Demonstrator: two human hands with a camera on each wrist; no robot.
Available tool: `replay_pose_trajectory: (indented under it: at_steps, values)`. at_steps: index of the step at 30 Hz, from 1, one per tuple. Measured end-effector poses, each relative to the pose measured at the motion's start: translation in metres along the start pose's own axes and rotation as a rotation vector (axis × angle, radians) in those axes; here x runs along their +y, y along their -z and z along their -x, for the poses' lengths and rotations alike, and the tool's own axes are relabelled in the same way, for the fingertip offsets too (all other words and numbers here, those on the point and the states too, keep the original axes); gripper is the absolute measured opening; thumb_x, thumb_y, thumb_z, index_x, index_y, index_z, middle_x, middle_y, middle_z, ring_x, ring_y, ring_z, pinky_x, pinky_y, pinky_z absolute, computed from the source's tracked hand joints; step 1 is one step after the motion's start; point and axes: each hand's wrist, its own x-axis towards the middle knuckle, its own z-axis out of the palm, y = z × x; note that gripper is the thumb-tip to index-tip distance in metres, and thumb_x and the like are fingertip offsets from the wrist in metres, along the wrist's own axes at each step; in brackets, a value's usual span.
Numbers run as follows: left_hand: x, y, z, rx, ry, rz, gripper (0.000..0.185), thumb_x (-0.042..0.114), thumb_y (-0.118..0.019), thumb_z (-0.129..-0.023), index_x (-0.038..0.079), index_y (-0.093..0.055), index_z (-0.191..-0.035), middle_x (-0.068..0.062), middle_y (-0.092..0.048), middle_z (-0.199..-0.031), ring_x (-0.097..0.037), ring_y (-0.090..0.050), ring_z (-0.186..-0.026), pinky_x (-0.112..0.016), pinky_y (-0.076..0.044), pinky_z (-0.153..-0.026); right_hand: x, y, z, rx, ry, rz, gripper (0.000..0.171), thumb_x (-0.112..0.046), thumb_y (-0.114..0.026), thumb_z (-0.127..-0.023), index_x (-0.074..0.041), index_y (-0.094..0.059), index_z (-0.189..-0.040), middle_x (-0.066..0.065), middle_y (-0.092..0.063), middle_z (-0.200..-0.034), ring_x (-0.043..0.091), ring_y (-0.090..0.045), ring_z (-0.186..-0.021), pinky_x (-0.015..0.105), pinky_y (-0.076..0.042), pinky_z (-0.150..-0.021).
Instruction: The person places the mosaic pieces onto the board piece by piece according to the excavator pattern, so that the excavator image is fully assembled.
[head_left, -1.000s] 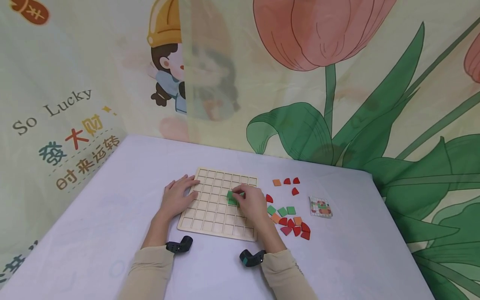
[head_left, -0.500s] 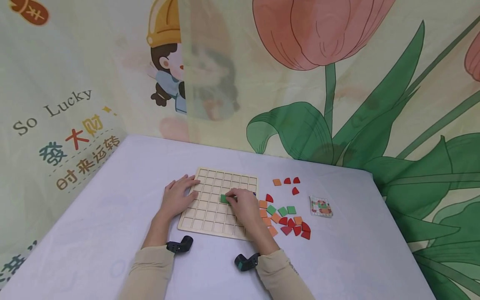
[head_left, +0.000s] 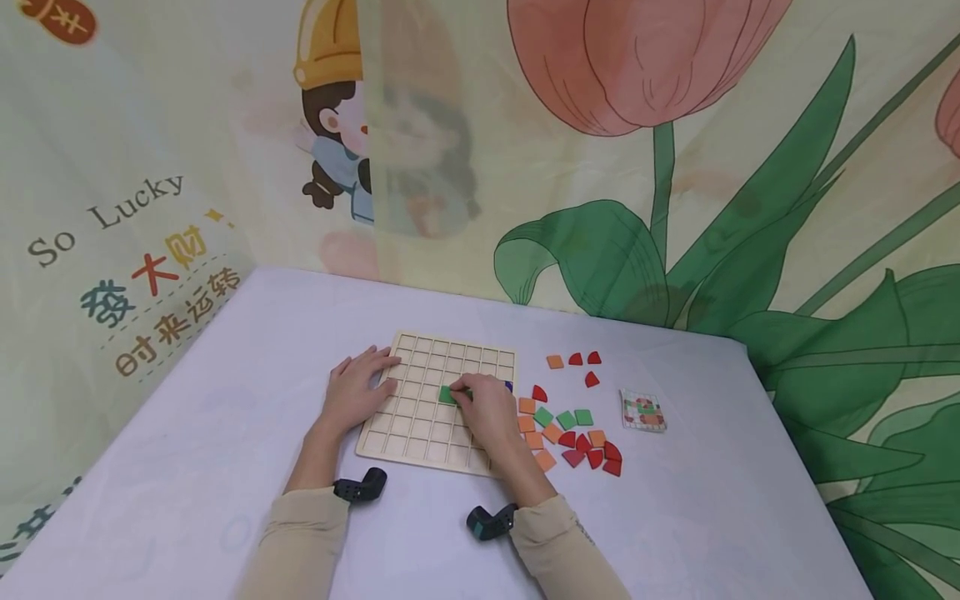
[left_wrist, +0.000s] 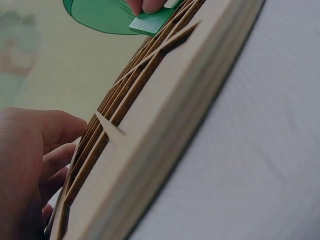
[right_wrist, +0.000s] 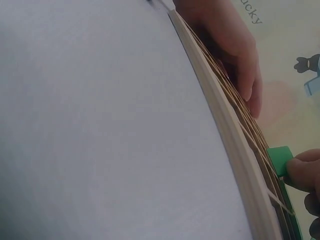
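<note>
**Seating the green tile square in its cell**

The right hand pinches a green tile at its edge and holds it over the grid board, near the middle of the cells. In the left wrist view the tile sits tilted, one edge on the dividers and not yet flat. The left hand lies spread on the board's left edge, fingers relaxed, pressing it to the worktop.

To do this well, I judge the tile should be levelled first, lined up with the cell walls, then lowered and pressed flat with a fingertip. The left hand should keep its weight on the frame so the board does not slide. Loose tiles and a pattern card lie to the right.
</note>
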Motion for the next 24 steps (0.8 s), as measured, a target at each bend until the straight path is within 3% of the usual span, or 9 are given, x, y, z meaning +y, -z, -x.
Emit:
replay_pose_trajectory:
  at_steps: [7, 17, 22, 24]
  values:
    - [-0.002, 0.002, 0.001, 0.009, 0.005, 0.003, 0.042, 0.025, -0.056, -0.090, 0.011, -0.057, -0.130, -0.013, -0.043, -0.147, -0.032, -0.029, -0.142, -0.057, -0.011, -0.114, -0.001, -0.001, -0.001, -0.012, -0.005, 0.018, 0.007, -0.022, -0.070, -0.085, -0.022, -0.074, -0.092, -0.006, -0.072, -0.094, 0.014, -0.067, -0.094, 0.031, -0.055, -0.077]
    - [0.000, -0.003, 0.000, 0.013, 0.019, 0.018, 0.043, 0.026, -0.057, -0.090, 0.012, -0.057, -0.130, -0.012, -0.043, -0.148, -0.031, -0.029, -0.142, -0.056, -0.010, -0.115, 0.001, -0.001, 0.000, -0.026, -0.030, 0.093, 0.005, -0.025, -0.074, -0.081, -0.026, -0.076, -0.086, -0.010, -0.059, -0.093, 0.009, -0.062, -0.080, 0.024, -0.047, -0.059]
    - [0.001, -0.002, -0.001, 0.012, 0.024, 0.005, 0.043, 0.027, -0.057, -0.090, 0.013, -0.057, -0.130, -0.011, -0.043, -0.148, -0.031, -0.029, -0.142, -0.056, -0.010, -0.115, 0.002, 0.006, -0.001, -0.020, 0.001, 0.071, 0.006, -0.026, -0.074, -0.082, -0.026, -0.077, -0.087, -0.006, -0.058, -0.096, 0.010, -0.061, -0.079, 0.022, -0.045, -0.056]
    - [0.001, -0.002, -0.001, 0.011, 0.025, 0.004, 0.043, 0.028, -0.057, -0.090, 0.012, -0.057, -0.130, -0.011, -0.043, -0.148, -0.031, -0.030, -0.142, -0.056, -0.010, -0.115, 0.005, 0.015, -0.003, -0.056, -0.013, 0.039, 0.009, -0.025, -0.072, -0.084, -0.024, -0.077, -0.091, -0.004, -0.060, -0.096, 0.012, -0.060, -0.081, 0.022, -0.046, -0.060]
